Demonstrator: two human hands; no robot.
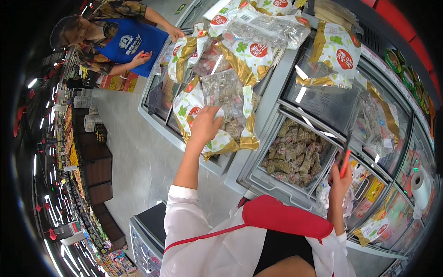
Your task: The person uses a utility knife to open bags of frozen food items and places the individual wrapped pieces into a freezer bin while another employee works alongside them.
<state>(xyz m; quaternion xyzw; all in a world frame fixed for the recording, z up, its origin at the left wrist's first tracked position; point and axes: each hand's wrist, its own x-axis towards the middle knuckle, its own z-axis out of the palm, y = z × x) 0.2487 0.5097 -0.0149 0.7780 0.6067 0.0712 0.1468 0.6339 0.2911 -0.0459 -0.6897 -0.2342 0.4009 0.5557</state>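
My left hand (206, 124) reaches over a torn-open white, green and gold printed bag (221, 141). Its fingers are curled on the edge of a clear plastic packet (221, 88) of leaf-wrapped dumplings, which lies inside that bag on a freezer lid. My right hand (341, 180) grips a red-handled cutting tool (345, 162) with its dark blade pointing away from me; its exact kind is blurred. Between my hands, loose leaf-wrapped dumplings (294, 152) fill a wire basket in a chest freezer whose glass lid is slid aside.
Across the freezer a person in a blue apron (131, 41) touches another opened bag (188, 55). More printed bags (337, 52) lie on the glass lids. A plastic bag roll (417, 181) stands at the right. A low freezer (152, 221) is at lower left, near the shop shelves (93, 162).
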